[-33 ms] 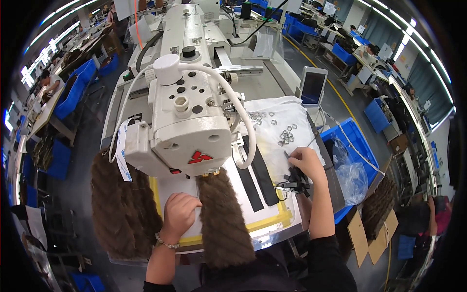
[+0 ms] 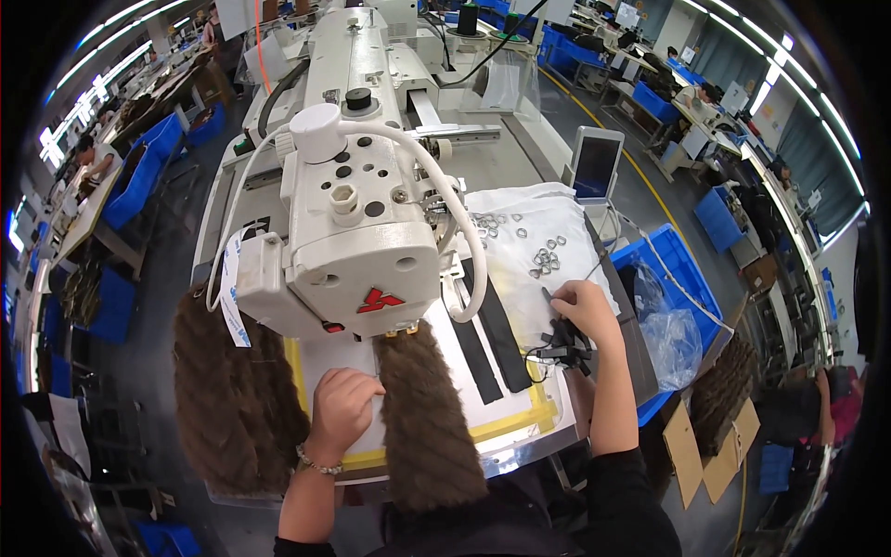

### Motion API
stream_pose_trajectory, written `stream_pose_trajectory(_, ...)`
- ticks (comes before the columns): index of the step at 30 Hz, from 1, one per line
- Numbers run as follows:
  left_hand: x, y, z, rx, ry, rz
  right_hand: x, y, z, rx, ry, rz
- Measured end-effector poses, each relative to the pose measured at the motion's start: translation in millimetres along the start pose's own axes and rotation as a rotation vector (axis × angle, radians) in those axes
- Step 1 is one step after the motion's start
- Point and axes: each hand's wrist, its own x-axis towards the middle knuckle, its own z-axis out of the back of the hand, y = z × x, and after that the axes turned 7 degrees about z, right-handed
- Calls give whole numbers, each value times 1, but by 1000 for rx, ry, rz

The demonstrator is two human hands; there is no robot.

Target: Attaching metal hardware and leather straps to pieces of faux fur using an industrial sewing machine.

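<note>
A brown fur strip [image 2: 430, 422] runs from beneath the head of a white sewing machine [image 2: 362, 269] toward me. My left hand [image 2: 343, 407] rests on the white plate at the strip's left edge, fingers curled closed, fingertips close to the fur. What they hold, if anything, is hidden. On the right, my right hand [image 2: 588, 311] pinches a small black strip [image 2: 548, 294] between thumb and finger. Just below that hand lies a pile of black strap pieces [image 2: 564, 349]. Several metal rings [image 2: 548, 260] are scattered on white cloth [image 2: 520, 209] beyond it.
Two long black bars [image 2: 501, 334] lie right of the machine head. More brown fur [image 2: 237, 399] is heaped on the left. A small screen [image 2: 596, 165] stands at the back right, near a blue bin [image 2: 682, 278] with clear plastic bags. People work at tables farther off.
</note>
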Motion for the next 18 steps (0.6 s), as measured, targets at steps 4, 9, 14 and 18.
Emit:
stream_pose_trajectory(4,0,-2,0,-6,10,14,-2,4,2,107,-31,-81)
stream_pose_trajectory(9,0,-11,1,-113,11,79,-10,33,-8,384,43,-17)
stream_pose_trajectory(14,13,-52,0,-524,59,156,-43,107,-51,853,732,145)
stream_pose_trajectory(18,2,-48,0,-649,173,259,-60,129,-77,930,862,218)
